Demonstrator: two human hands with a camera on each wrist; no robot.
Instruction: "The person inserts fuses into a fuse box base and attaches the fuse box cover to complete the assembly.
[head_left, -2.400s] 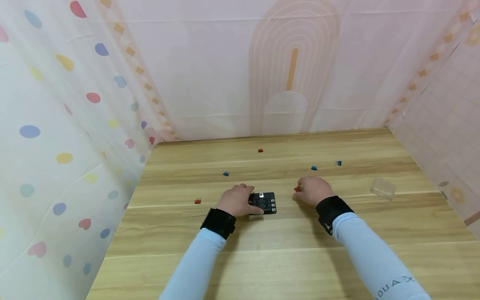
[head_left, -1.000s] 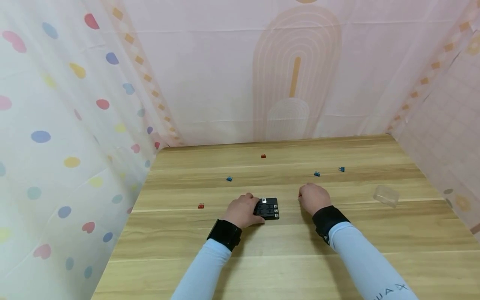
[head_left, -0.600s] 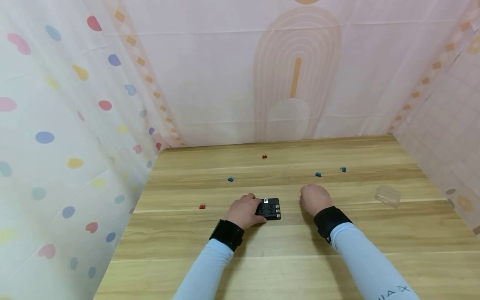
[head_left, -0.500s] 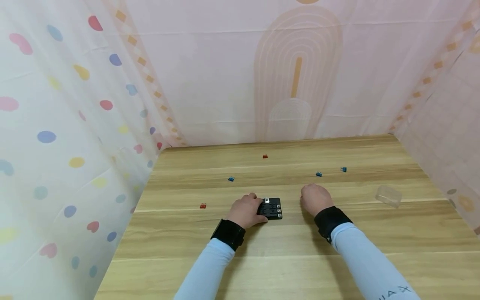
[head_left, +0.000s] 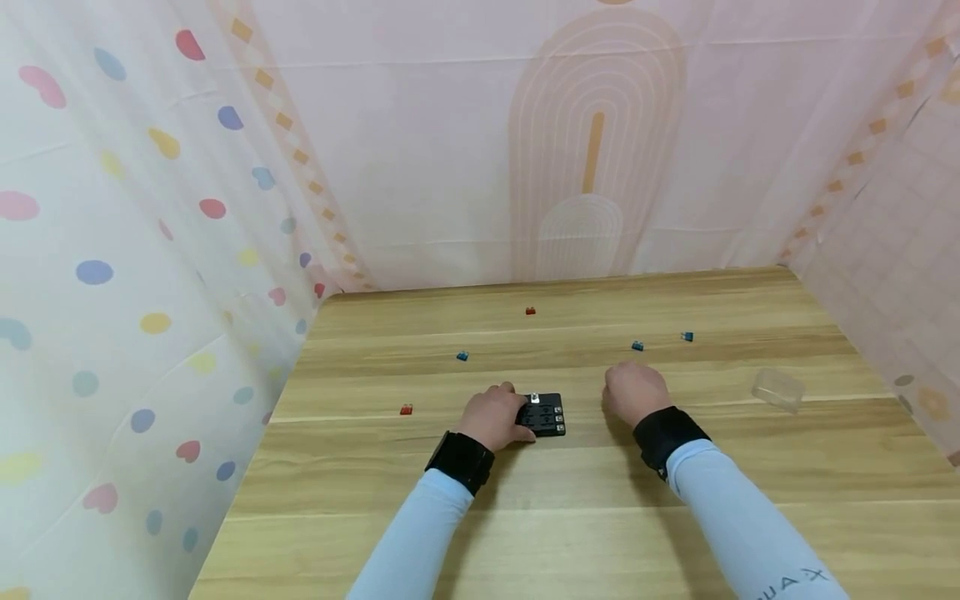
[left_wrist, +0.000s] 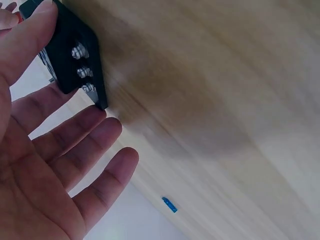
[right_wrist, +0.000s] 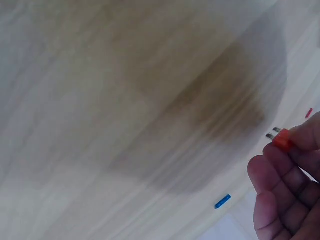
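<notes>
My left hand (head_left: 491, 417) grips a black fuse block (head_left: 549, 417) by its left part, the thumb at the near edge and the fingers at the far edge. Metal terminal screws line the block's side in the left wrist view. To the right of the block, apart from it, my right hand (head_left: 636, 392) is held over the table with its fingers curled. The right wrist view shows it pinching a red blade fuse (right_wrist: 283, 141) between thumb and finger, the two metal prongs sticking out. In the head view that fuse is hidden by the hand.
Loose red fuses lie at the left (head_left: 406, 409) and near the back edge (head_left: 530, 311). Blue fuses lie behind the block (head_left: 462, 356) and behind the right hand (head_left: 637, 345), with another blue fuse (head_left: 687, 336) farther right. A clear plastic box (head_left: 777, 390) stands at the right.
The right hand has turned, hiding the red fuse that showed at its fingertips earlier. The left hand stays on the fuse block. The head view has shifted slightly.
</notes>
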